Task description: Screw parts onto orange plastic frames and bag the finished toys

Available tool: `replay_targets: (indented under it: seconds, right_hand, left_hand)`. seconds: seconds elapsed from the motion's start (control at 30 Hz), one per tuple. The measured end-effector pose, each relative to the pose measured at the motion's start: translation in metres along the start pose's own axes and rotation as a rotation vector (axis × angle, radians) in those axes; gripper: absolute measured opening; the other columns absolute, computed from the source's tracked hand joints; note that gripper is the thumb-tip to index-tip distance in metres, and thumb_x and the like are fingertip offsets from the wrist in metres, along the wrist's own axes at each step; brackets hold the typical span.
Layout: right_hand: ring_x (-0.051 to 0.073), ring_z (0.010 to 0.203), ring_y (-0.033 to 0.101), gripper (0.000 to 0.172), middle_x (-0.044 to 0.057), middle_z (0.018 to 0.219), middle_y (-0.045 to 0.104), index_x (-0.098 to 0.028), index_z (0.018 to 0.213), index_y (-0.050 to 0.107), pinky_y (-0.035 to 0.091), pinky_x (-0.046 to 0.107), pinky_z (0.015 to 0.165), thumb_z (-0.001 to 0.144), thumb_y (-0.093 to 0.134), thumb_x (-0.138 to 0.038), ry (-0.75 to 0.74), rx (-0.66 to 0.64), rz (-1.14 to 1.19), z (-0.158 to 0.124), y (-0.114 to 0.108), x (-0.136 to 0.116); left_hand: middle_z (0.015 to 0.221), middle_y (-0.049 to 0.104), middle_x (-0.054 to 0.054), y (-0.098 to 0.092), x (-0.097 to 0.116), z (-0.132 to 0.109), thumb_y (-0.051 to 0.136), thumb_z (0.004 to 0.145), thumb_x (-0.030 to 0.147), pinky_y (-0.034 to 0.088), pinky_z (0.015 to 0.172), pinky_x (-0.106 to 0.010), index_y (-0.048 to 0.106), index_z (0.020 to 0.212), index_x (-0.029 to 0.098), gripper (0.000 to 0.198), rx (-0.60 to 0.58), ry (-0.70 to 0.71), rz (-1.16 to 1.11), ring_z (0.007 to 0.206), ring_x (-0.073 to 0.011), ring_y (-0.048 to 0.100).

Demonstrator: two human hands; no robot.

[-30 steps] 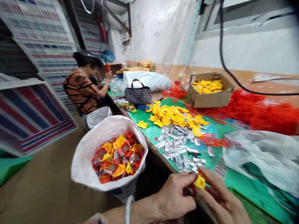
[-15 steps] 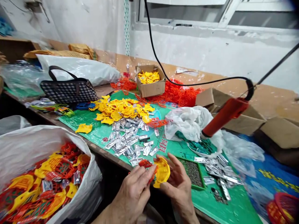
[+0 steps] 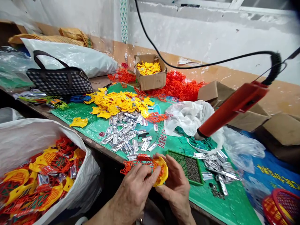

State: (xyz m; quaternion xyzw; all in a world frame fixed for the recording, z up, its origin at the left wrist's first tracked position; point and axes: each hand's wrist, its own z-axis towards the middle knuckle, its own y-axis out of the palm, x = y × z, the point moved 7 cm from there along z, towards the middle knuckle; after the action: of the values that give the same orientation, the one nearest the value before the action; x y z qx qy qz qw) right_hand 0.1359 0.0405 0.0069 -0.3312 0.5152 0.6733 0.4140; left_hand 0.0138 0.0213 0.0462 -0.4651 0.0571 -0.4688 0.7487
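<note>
My left hand pinches an orange lattice plastic part, its thumb and fingers pressing at the inner side of a curved yellow plastic piece. Around the outer edge of that yellow piece curl the fingers of my right hand, thumb below. The two parts touch; exactly how they fit is hidden by my fingers. Just right of my hands is a green tray of small metal screws. Loose silvery metal plates lie beyond my left hand.
A red electric screwdriver hangs from a black cable at the right. Yellow pieces are heaped behind the plates. At the left stands a white sack of orange-and-yellow pieces. A cardboard box, checked bag and red basket stand around.
The orange lattice part now shows extended to the left of the yellow piece, which has turned in my hands. My view has dipped, and the screwdriver appears larger and farther right.
</note>
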Motion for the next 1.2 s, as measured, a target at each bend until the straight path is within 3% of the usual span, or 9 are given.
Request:
replay_targets:
  seconds: [0.33,0.53,0.63,0.73,0.8,0.87,0.93,1.0,1.2]
  right_hand:
    - [0.019,0.123,0.06,0.064,0.004,0.133,0.064,-0.034,0.128,0.06,0.049,0.026,0.101,0.069,0.083,-0.022,0.026,-0.009,-0.026,-0.001,0.0,0.005]
    - [0.019,0.12,0.061,0.063,0.003,0.131,0.065,-0.036,0.126,0.061,0.05,0.026,0.1,0.069,0.084,-0.024,0.03,0.009,-0.08,-0.003,-0.002,0.009]
    - [0.02,0.117,0.063,0.062,0.003,0.129,0.066,-0.038,0.127,0.06,0.051,0.029,0.099,0.071,0.082,-0.025,0.014,0.03,-0.199,-0.004,-0.002,0.011]
    - [0.021,0.112,0.064,0.058,0.004,0.125,0.066,-0.035,0.128,0.06,0.052,0.032,0.097,0.074,0.08,-0.028,0.014,0.035,-0.417,0.003,0.001,0.006]
    - [0.022,0.109,0.063,0.054,0.005,0.123,0.065,-0.032,0.129,0.06,0.051,0.034,0.096,0.078,0.075,-0.033,0.055,-0.037,-0.535,0.012,0.006,0.002]
    - [0.022,0.108,0.062,0.049,0.005,0.124,0.065,-0.03,0.131,0.059,0.049,0.034,0.097,0.083,0.068,-0.037,0.159,-0.186,-0.565,0.021,0.014,0.002]
    - [0.021,0.107,0.063,0.046,0.005,0.123,0.066,-0.028,0.13,0.06,0.049,0.033,0.095,0.086,0.064,-0.039,0.272,-0.312,-0.541,0.027,0.018,0.005]
    - [0.02,0.101,0.064,0.045,0.004,0.117,0.069,-0.026,0.129,0.061,0.051,0.031,0.091,0.086,0.064,-0.04,0.356,-0.35,-0.51,0.03,0.018,0.009]
    - [0.019,0.085,0.066,0.043,0.001,0.099,0.073,-0.026,0.125,0.064,0.055,0.03,0.078,0.085,0.064,-0.042,0.444,-0.358,-0.461,0.024,0.016,0.027]
  left_hand:
    - [0.124,0.058,-0.014,0.007,-0.007,-0.009,0.038,0.09,0.004,0.053,0.091,-0.041,0.043,0.143,0.016,0.055,0.052,-0.03,0.038,0.106,-0.025,0.056]
    - [0.124,0.061,-0.014,0.0,-0.002,-0.005,0.04,0.083,0.0,0.055,0.088,-0.043,0.048,0.138,0.013,0.057,0.028,-0.001,0.074,0.103,-0.0261,0.059]
    - [0.126,0.06,-0.015,-0.001,-0.004,-0.003,0.044,0.078,-0.001,0.053,0.093,-0.042,0.048,0.137,0.013,0.06,0.006,-0.047,-0.024,0.109,-0.0266,0.058]
    - [0.122,0.062,-0.014,-0.005,-0.009,-0.001,0.045,0.078,-0.002,0.052,0.094,-0.035,0.056,0.129,0.014,0.055,0.022,-0.127,-0.274,0.11,-0.0232,0.059]
    - [0.112,0.064,-0.011,-0.006,-0.019,-0.001,0.046,0.084,0.003,0.052,0.09,-0.031,0.066,0.114,0.016,0.039,0.03,-0.282,-0.512,0.102,-0.0206,0.062]
    - [0.1,0.066,-0.009,0.002,-0.031,-0.007,0.051,0.088,0.014,0.052,0.083,-0.028,0.072,0.099,0.016,0.024,-0.017,-0.543,-0.81,0.09,-0.0185,0.062]
    - [0.087,0.066,-0.005,0.018,-0.038,-0.02,0.06,0.086,0.025,0.052,0.07,-0.024,0.073,0.097,0.015,0.019,-0.067,-0.845,-1.179,0.074,-0.0146,0.06]
    - [0.075,0.063,-0.002,0.032,-0.04,-0.032,0.07,0.08,0.028,0.047,0.057,-0.019,0.073,0.097,0.013,0.023,-0.045,-1.086,-1.499,0.059,-0.0092,0.054]
    - [0.062,0.062,-0.001,0.058,-0.048,-0.049,0.07,0.079,0.042,0.045,0.048,-0.02,0.071,0.086,0.011,0.032,0.094,-1.395,-1.772,0.045,-0.0082,0.051]
